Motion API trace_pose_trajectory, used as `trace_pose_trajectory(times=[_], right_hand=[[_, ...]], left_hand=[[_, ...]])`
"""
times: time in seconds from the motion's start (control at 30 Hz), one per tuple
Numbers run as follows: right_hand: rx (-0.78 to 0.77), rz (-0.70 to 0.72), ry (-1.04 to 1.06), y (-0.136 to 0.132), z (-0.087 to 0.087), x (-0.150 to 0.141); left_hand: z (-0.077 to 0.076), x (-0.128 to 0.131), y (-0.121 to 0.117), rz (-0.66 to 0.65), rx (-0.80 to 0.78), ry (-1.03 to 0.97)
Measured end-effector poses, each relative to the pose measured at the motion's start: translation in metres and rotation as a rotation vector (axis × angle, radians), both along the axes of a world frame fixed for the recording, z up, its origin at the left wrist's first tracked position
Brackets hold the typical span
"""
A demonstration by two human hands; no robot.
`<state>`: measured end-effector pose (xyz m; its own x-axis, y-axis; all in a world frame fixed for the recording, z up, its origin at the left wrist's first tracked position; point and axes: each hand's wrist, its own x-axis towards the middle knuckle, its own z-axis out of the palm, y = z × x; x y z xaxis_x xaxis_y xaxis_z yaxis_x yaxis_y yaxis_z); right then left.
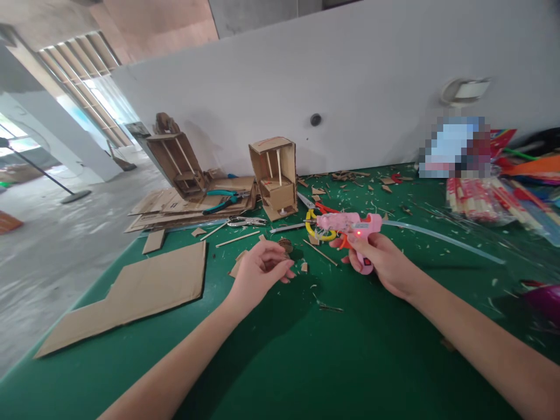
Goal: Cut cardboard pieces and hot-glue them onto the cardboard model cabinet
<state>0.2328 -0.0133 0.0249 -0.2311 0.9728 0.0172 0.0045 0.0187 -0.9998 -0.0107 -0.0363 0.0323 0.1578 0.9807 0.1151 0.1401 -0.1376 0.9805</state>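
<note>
In my right hand [382,256] is a pink hot glue gun [350,224], its red light lit and its nozzle pointing left. A clear glue stick [441,236] trails from its back end. My left hand [260,268] has curled fingers, with a small round cardboard piece [286,245] at the fingertips; the fingers partly hide their grip on it. Yellow-handled scissors [321,233] lie just behind the nozzle. Beyond my hands stands a cardboard box frame [286,169] with thin sticks inside. A cut cardboard sheet [161,280] lies left of my left hand.
Teal-handled pliers [223,201] rest by stacked cardboard [149,204], where a second cardboard frame [175,160] leans. Wooden sticks and scraps litter the green table [284,361]. Bagged sticks [476,201] lie at right, before a pixelated patch. A white wall [371,87] closes the back.
</note>
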Motion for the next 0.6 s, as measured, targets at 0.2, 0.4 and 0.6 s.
trace_pose_trajectory(times=[0.2, 0.4, 0.6], right_hand=[[0.008, 0.055, -0.030, 0.000, -0.001, 0.000], [-0.013, 0.080, -0.065, -0.001, -0.002, 0.000], [-0.005, 0.092, -0.111, -0.003, -0.005, -0.002]], left_hand=[[-0.004, -0.004, 0.005, 0.042, -0.040, -0.126], [-0.010, -0.003, 0.006, 0.046, -0.120, -0.262], [-0.009, -0.003, 0.006, 0.052, -0.163, -0.316]])
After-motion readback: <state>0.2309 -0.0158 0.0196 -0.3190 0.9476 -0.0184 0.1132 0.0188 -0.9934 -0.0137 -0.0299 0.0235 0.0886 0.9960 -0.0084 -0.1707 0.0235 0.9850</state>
